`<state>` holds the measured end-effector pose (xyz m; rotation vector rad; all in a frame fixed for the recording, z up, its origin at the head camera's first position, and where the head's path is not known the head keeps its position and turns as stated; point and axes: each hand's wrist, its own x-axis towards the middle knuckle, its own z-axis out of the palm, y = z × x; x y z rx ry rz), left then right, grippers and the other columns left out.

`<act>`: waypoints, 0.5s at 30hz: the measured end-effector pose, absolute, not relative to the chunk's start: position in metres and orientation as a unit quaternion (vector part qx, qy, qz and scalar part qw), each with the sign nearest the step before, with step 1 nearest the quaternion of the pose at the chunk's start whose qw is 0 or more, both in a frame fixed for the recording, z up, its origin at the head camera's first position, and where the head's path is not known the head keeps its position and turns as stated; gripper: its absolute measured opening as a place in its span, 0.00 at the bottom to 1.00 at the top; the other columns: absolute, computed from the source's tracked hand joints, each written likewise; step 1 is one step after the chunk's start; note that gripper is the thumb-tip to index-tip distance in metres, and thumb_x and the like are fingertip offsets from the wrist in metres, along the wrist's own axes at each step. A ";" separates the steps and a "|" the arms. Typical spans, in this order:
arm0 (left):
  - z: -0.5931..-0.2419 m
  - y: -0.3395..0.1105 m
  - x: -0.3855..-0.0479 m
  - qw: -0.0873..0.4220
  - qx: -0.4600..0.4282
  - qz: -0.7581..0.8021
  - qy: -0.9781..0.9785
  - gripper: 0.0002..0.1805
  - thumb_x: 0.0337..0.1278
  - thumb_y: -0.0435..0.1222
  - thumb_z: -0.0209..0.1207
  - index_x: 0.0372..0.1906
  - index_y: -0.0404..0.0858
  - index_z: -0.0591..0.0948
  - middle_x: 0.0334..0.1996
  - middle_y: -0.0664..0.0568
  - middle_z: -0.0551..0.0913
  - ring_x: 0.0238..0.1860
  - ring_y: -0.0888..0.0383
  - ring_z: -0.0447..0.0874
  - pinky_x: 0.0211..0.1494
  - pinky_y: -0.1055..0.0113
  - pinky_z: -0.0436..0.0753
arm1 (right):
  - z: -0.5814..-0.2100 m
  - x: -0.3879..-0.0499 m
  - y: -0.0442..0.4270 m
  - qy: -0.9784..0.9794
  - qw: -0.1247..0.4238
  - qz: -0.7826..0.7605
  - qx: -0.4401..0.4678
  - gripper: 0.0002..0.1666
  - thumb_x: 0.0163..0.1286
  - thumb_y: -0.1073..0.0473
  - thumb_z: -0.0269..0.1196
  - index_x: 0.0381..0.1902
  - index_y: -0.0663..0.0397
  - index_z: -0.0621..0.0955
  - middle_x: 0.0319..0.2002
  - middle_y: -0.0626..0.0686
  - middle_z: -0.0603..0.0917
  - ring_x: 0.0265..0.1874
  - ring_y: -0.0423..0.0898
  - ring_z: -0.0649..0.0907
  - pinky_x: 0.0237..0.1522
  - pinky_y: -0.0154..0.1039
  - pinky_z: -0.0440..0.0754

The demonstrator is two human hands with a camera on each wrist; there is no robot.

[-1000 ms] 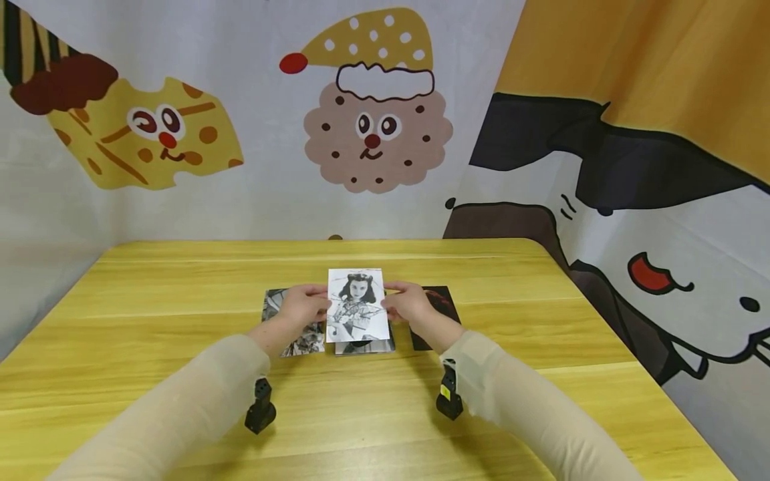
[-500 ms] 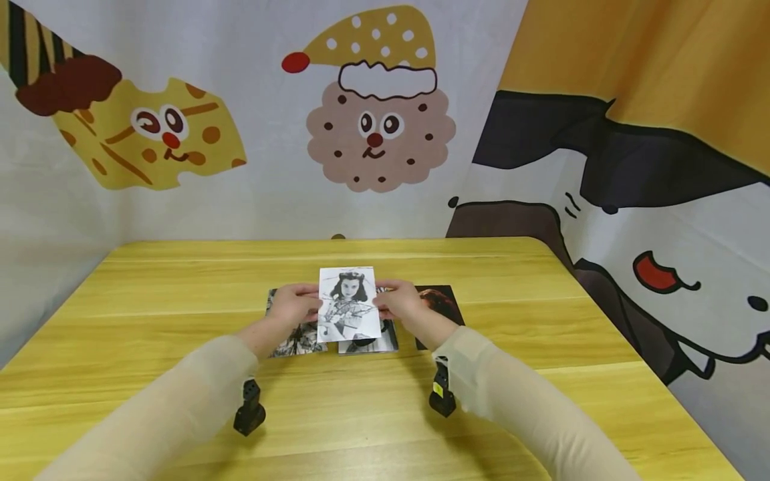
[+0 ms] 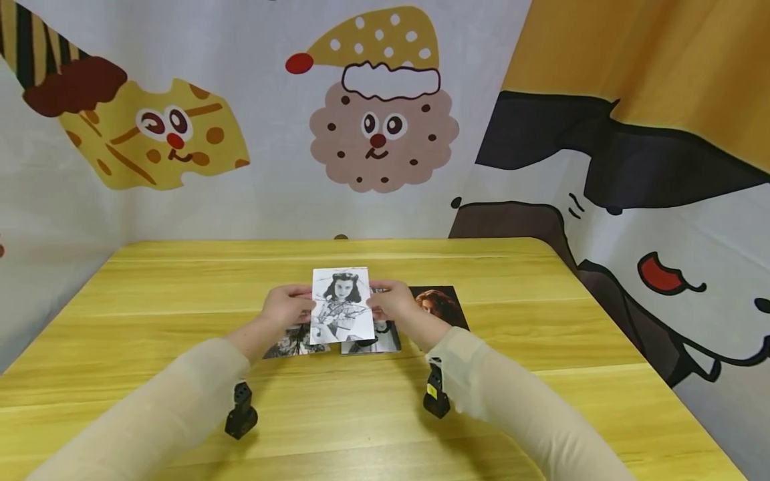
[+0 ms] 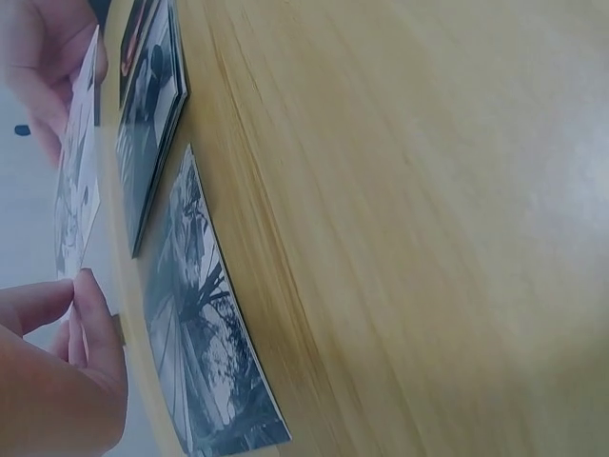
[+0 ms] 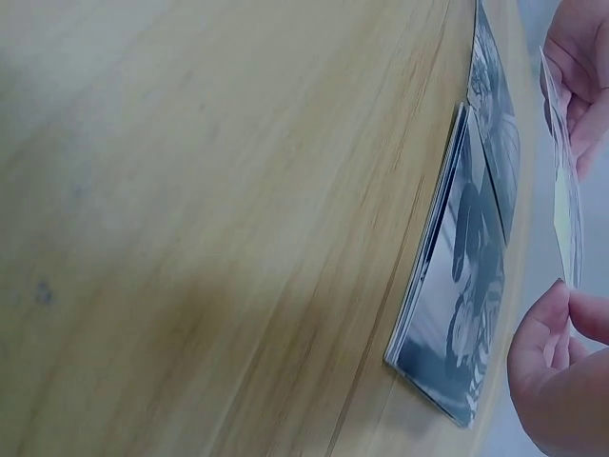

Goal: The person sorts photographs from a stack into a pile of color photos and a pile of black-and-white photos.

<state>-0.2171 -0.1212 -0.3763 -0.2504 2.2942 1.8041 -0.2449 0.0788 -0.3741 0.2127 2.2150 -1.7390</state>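
Note:
A black-and-white photo (image 3: 342,306) of a dark-haired person is held up off the table between both hands. My left hand (image 3: 284,308) pinches its left edge, and my right hand (image 3: 394,304) pinches the right edge. In the left wrist view, thumb and fingers of the left hand (image 4: 71,367) meet on the photo's edge. Below it, on the table, lie a grey photo (image 4: 214,333) at the left and a stack of photos (image 5: 452,286) in the middle. A dark photo (image 3: 440,306) with a reddish-haired figure lies at the right, partly behind the right hand.
The wooden table (image 3: 361,414) reaches back to a curtain (image 3: 271,200) with cartoon prints. Small black cameras (image 3: 242,411) hang under both wrists. The table's right edge meets another stretch of the printed curtain.
Both hands have carried the held photo a little to the left, over the left photo. More of the middle stack and of the dark right photo now shows.

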 end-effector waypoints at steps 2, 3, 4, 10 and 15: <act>-0.375 -0.123 -0.216 0.106 -0.085 0.613 0.778 0.26 0.61 0.26 0.51 0.65 0.26 0.64 0.60 0.31 0.70 0.36 0.61 0.79 0.39 0.74 0.85 | -0.374 -0.244 0.077 0.775 0.159 -0.607 0.074 0.27 0.63 0.71 0.58 0.61 0.57 0.73 0.35 0.54 0.78 0.21 0.41 0.74 0.33 0.36 0.84; -0.375 -0.124 -0.215 0.106 -0.085 0.612 0.779 0.26 0.61 0.26 0.51 0.65 0.25 0.64 0.60 0.31 0.70 0.37 0.61 0.79 0.40 0.74 0.85 | -0.374 -0.244 0.076 0.776 0.158 -0.607 0.074 0.27 0.63 0.71 0.58 0.61 0.57 0.74 0.37 0.55 0.79 0.22 0.41 0.75 0.34 0.37 0.84; -0.374 -0.125 -0.214 0.106 -0.084 0.612 0.779 0.26 0.61 0.26 0.51 0.65 0.25 0.64 0.60 0.31 0.69 0.38 0.60 0.80 0.41 0.73 0.85 | -0.374 -0.244 0.075 0.775 0.158 -0.607 0.073 0.27 0.63 0.71 0.58 0.61 0.56 0.74 0.38 0.55 0.79 0.22 0.41 0.75 0.34 0.36 0.85; -0.374 -0.130 -0.213 0.104 -0.090 0.615 0.776 0.26 0.60 0.25 0.51 0.65 0.24 0.64 0.60 0.30 0.69 0.38 0.60 0.79 0.43 0.72 0.85 | -0.375 -0.244 0.069 0.767 0.160 -0.617 0.073 0.27 0.63 0.72 0.58 0.61 0.57 0.74 0.37 0.55 0.79 0.23 0.40 0.76 0.30 0.32 0.83; -0.374 -0.134 -0.213 0.106 -0.096 0.607 0.782 0.27 0.60 0.26 0.51 0.65 0.26 0.64 0.59 0.31 0.70 0.36 0.61 0.79 0.44 0.72 0.85 | -0.376 -0.243 0.063 0.766 0.159 -0.619 0.070 0.28 0.62 0.72 0.57 0.62 0.58 0.73 0.33 0.53 0.75 0.25 0.43 0.73 0.37 0.37 0.84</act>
